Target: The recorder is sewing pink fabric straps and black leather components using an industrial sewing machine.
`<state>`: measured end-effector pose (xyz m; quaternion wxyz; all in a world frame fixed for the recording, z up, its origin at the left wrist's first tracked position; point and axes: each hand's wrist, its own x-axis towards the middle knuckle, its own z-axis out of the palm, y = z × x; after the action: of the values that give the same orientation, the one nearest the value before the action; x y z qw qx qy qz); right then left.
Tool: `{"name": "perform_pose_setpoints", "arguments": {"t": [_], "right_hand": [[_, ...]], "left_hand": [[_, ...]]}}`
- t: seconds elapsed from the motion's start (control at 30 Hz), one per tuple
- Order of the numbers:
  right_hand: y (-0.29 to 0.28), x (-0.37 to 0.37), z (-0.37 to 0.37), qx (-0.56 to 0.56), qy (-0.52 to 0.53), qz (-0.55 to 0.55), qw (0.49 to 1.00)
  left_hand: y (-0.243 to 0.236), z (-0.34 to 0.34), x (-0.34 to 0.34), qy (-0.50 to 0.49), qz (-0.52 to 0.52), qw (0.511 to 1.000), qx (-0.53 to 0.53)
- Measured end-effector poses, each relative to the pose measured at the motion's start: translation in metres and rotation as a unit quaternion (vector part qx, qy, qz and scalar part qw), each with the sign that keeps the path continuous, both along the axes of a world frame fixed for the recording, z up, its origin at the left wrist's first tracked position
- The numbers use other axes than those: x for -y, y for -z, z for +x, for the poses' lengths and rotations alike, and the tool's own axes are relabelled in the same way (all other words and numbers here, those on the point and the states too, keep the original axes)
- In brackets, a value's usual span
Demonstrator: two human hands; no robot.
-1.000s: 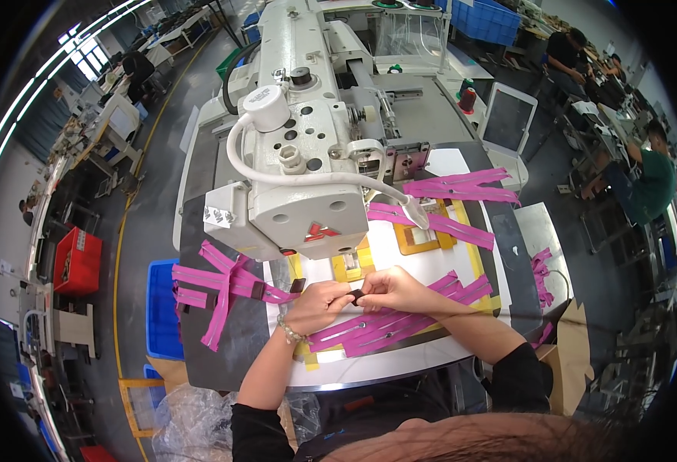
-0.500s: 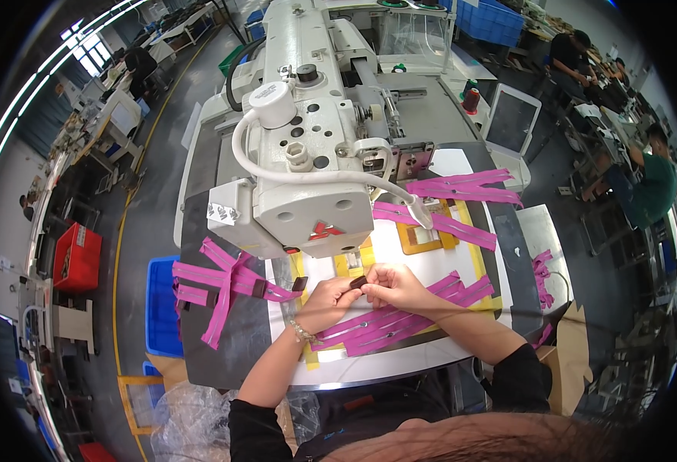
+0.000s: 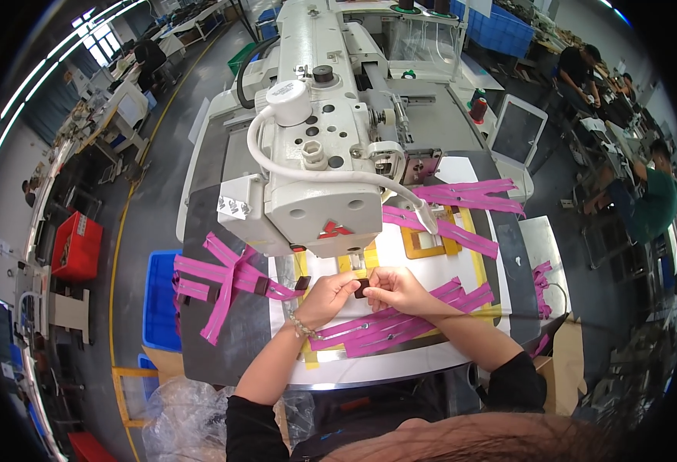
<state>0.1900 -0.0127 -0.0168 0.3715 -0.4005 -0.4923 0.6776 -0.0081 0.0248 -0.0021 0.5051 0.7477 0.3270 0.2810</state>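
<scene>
My left hand (image 3: 329, 299) and my right hand (image 3: 394, 291) meet below the white sewing machine head (image 3: 315, 215), both closed on a small dark brown piece (image 3: 362, 287), pinched between thumbs and fingers. Just behind it are a metal fitting and yellow tape (image 3: 343, 264) on the white work sheet (image 3: 300, 370). Pink zippers (image 3: 373, 336) lie under my forearms. More pink zippers (image 3: 220, 308) lie to the left, some with dark tabs (image 3: 261, 286). Others (image 3: 465, 239) lie to the right behind my hand, near a yellow frame (image 3: 415, 246).
Blue bins (image 3: 161, 300) and a red crate (image 3: 77, 246) stand on the left. A screen (image 3: 514, 131) and thread cones (image 3: 479, 109) are at the back right. A cardboard box (image 3: 566, 362) is at the lower right. Other workers (image 3: 654, 200) sit at benches along both sides.
My fingers have shifted around the dark piece, which now sits more upright and slightly higher, close to the metal fitting. The view has shifted slightly.
</scene>
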Motion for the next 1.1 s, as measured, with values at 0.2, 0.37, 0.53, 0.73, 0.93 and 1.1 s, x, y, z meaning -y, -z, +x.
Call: {"name": "perform_pose_setpoints", "arguments": {"t": [0.2, 0.37, 0.53, 0.73, 0.93, 1.1], "right_hand": [[-0.002, 0.000, -0.001, 0.010, 0.007, -0.003, 1.000], [0.001, -0.001, -0.002, 0.002, 0.008, -0.001, 1.000], [0.000, -0.003, 0.000, -0.002, 0.009, -0.002, 1.000], [-0.004, -0.013, 0.000, 0.041, -0.054, -0.013, 0.998], [-0.007, -0.046, 0.008, 0.072, 0.001, -0.049, 0.996], [-0.009, -0.063, 0.004, 0.131, 0.001, -0.063, 0.989]], "left_hand": [[-0.008, 0.003, 0.002, -0.027, 0.013, 0.999, -0.033], [-0.003, 0.006, 0.005, -0.052, 0.141, 0.986, -0.071], [-0.001, 0.004, 0.005, -0.050, 0.236, 0.965, -0.106], [0.008, -0.004, -0.001, -0.054, 0.162, 0.978, -0.117], [0.008, -0.005, -0.003, -0.117, 0.294, 0.943, -0.104], [0.014, -0.006, -0.003, -0.123, 0.375, 0.913, -0.107]]}}
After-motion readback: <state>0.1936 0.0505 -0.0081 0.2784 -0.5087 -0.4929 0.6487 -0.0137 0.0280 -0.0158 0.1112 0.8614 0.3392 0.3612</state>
